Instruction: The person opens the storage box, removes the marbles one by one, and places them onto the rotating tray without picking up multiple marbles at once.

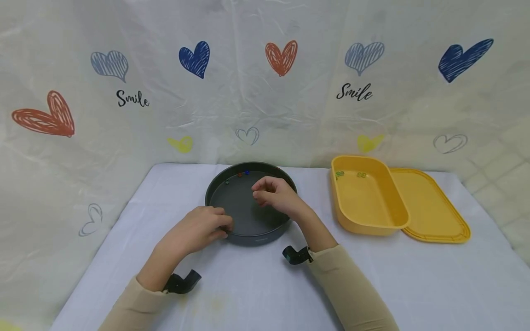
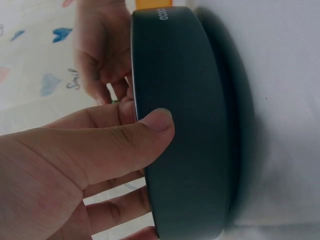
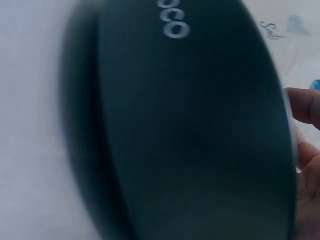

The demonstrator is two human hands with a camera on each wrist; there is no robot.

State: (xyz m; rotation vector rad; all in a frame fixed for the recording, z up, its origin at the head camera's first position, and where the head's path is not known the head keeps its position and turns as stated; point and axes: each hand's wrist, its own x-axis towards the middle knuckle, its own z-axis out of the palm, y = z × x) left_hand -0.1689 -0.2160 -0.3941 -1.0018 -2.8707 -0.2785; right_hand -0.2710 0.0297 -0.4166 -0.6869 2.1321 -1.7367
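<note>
A round dark pan (image 1: 236, 202) stands on the white-covered table. My left hand (image 1: 203, 225) grips its near-left rim; in the left wrist view the thumb (image 2: 157, 122) lies on the outer wall and the fingers pass behind the rim. Over the inside of the pan is my right hand (image 1: 277, 195), its fingers bent and thumb near the index finger. A small green marble (image 2: 115, 102) shows at its fingertips in the left wrist view, mostly hidden. On the pan's far side lie an orange-red marble (image 1: 239, 174), a blue marble (image 1: 247, 172) and a pale marble (image 1: 227, 182).
To the right stands a yellow box (image 1: 370, 204) with several small green marbles (image 1: 361, 174) near its far end. A yellow lid (image 1: 436, 207) lies flat beside and partly behind it. A backdrop printed with hearts (image 1: 281, 57) hangs at the table's far edge.
</note>
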